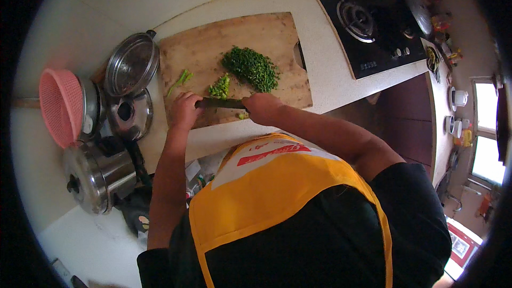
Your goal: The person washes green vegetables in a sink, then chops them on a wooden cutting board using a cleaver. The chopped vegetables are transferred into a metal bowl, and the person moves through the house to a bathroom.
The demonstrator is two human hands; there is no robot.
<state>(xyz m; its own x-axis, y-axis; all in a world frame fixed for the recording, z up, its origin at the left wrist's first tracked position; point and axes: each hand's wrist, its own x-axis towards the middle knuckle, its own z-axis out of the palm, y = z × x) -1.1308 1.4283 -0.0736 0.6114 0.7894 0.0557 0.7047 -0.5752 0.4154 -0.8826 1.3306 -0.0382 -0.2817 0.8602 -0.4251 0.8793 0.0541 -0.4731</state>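
Note:
A kitchen knife [222, 103] spans the gap between my two hands, low over the near part of a wooden cutting board [192, 48]. My right hand [262, 108] is closed around its handle end. The curled fingers of my left hand [185, 108] meet the far end of the dark blade. Just beyond the blade lies a small pile of chopped pale green stalks [219, 87]. Behind it sits a larger heap of finely chopped dark green leaves [251, 68]. A few longer green stem pieces [181, 80] rest at the left, and a small pale bit [242, 115] lies near my right hand.
Left of the board stand a steel steamer pan [134, 64], a pot lid [132, 114], a pink plastic colander [60, 106] and a lidded steel pot [100, 176]. On the right is a black gas hob [376, 32], with a large dark pan lid [415, 8] at its back corner.

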